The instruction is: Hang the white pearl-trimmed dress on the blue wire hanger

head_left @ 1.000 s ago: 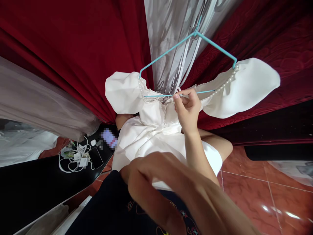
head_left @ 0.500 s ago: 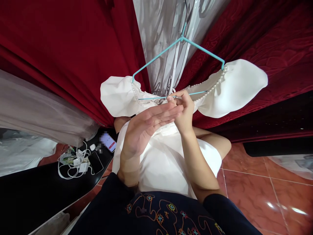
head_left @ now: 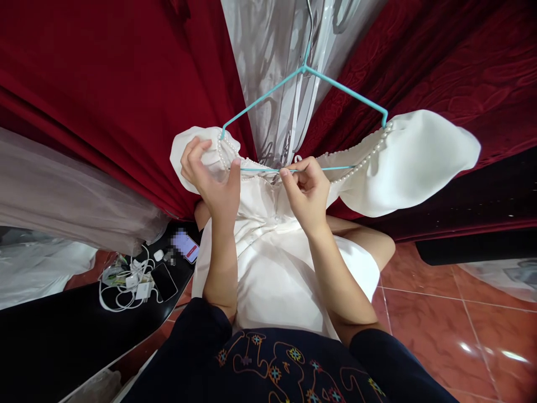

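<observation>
A white dress (head_left: 272, 268) with puffed sleeves and a pearl-trimmed neckline lies over the lap, its top held up on a light blue hanger (head_left: 266, 98). The hanger's thin lower bar crosses the neck opening. My right hand (head_left: 309, 193) pinches that bar near its middle between thumb and fingers. At the left sleeve (head_left: 187, 143), my left hand (head_left: 218, 187) has its thumb and curled fingers apart, close to the pearl edge. Whether its fingertips touch the cloth I cannot tell.
On the black bench (head_left: 62, 330) at left lie tangled white cables (head_left: 126, 299), a dark phone (head_left: 164, 281) and a lit phone (head_left: 187, 246). Red cloth (head_left: 126, 73) hangs on both sides, with white garments (head_left: 268, 67) between. Red tiles (head_left: 436, 313) cover the floor.
My left hand has moved left from beside the right hand to the left sleeve, its fingers now curled. My right hand keeps its pinch on the hanger bar.
</observation>
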`<state>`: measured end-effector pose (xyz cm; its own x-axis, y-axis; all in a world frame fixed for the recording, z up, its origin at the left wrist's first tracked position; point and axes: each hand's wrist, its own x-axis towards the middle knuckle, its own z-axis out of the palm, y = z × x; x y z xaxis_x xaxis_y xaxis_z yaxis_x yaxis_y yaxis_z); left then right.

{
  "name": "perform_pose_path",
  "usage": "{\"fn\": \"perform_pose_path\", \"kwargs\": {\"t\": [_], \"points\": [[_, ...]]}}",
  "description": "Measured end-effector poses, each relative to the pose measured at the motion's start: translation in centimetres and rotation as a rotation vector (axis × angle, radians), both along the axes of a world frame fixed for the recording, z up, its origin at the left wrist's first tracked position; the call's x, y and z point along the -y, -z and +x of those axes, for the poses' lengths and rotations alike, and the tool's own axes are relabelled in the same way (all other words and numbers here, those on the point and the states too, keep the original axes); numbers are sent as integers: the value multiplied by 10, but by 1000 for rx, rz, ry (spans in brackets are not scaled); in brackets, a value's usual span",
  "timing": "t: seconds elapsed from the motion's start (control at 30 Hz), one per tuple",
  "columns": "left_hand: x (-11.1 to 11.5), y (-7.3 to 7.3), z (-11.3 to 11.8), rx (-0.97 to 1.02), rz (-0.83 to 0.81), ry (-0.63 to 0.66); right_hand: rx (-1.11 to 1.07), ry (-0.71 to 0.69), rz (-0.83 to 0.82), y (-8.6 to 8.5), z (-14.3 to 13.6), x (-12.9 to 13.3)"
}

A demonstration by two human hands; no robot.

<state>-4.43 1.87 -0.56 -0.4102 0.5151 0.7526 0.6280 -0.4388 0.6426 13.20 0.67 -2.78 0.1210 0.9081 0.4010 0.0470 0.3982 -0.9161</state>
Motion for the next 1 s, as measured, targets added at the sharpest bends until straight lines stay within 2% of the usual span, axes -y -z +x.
{"fn": "perform_pose_path", "kwargs": {"t": [0.1,0.23,0.33,0.43,0.5,0.57,0.63,0.7,0.77,0.87,1.0], "points": [[-20,1,-9,6,-45,24,49,30,-4,0,4,-3],[-45,-6,-35,102,-82,121,76,45,-9,-2,9,-6],[-59,-10,-63,155,-7,56,66,28,-25,-3,10,-7],[-61,2,-88,254,111,-46,54,36,-43,-4,10,-8],[-53,18,-95,335,121,-7,42,32,-47,-4,10,-9],[-39,35,-91,391,48,125,22,16,-50,-5,8,-9],[-24,45,-78,416,-151,354,0,-1,-56,-6,5,-10],[-11,47,-59,407,-377,598,-16,-12,-60,-6,2,-10],[-4,40,-37,423,-435,757,-31,-14,-54,-6,0,-11],[0,27,-5,494,-323,845,-37,-3,-18,-4,-2,-12],[3,18,19,617,-225,801,48,18,18,0,0,-10]]}}
